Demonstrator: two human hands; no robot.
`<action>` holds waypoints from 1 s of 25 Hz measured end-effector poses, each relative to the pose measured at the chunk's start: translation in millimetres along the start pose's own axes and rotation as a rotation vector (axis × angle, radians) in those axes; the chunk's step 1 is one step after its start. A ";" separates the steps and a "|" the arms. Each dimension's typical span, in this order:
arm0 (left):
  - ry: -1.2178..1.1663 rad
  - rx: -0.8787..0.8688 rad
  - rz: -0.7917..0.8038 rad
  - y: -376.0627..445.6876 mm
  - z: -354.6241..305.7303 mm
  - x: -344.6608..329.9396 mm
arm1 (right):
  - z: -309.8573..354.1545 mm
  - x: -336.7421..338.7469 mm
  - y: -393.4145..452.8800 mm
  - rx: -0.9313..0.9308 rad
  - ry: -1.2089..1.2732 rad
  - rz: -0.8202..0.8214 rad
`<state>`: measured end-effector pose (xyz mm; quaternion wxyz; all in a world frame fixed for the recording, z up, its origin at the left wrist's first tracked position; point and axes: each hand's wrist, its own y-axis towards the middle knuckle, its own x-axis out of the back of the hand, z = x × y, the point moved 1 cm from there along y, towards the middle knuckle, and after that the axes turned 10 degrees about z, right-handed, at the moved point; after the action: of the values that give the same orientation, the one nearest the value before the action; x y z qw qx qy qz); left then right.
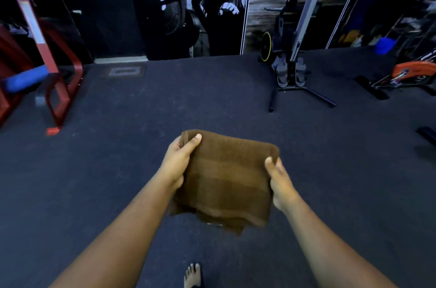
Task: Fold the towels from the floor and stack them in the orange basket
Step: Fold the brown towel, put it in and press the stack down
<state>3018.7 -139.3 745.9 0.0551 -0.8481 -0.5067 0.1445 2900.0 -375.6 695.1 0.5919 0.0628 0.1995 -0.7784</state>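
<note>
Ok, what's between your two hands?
Head view: only the folded brown towel, gripped by the left hand and right hand at its sides.

- Left hand (178, 160) and right hand (280, 181): bare, no rings or watch showing.
- Forearms: bare, sleeveless to the lower frame edge.
- Foot (193, 274), bottom centre: bare, unshod.

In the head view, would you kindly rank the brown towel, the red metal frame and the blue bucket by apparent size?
1. Brown towel, though nearness to the camera inflates it.
2. Red metal frame, partly cut off at the edge.
3. Blue bucket.
</note>
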 end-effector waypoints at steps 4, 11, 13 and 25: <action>-0.208 0.360 0.064 68.4 15.2 52.0 | -23.4 -14.9 57.4 -0.118 -0.008 -0.065; -0.303 0.434 0.134 148.0 103.4 74.9 | -46.4 34.3 144.2 -0.368 0.062 -0.120; -0.265 0.513 0.108 181.0 124.7 69.9 | -74.9 56.2 172.8 -0.461 -0.076 -0.036; 0.310 0.641 -0.195 311.2 413.2 98.2 | -331.1 185.2 326.8 -0.605 -0.499 -0.181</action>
<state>3200.6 -224.8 259.2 0.4075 -0.7474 -0.4998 0.1599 3109.5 -486.0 254.0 0.5430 -0.3231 0.2745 -0.7249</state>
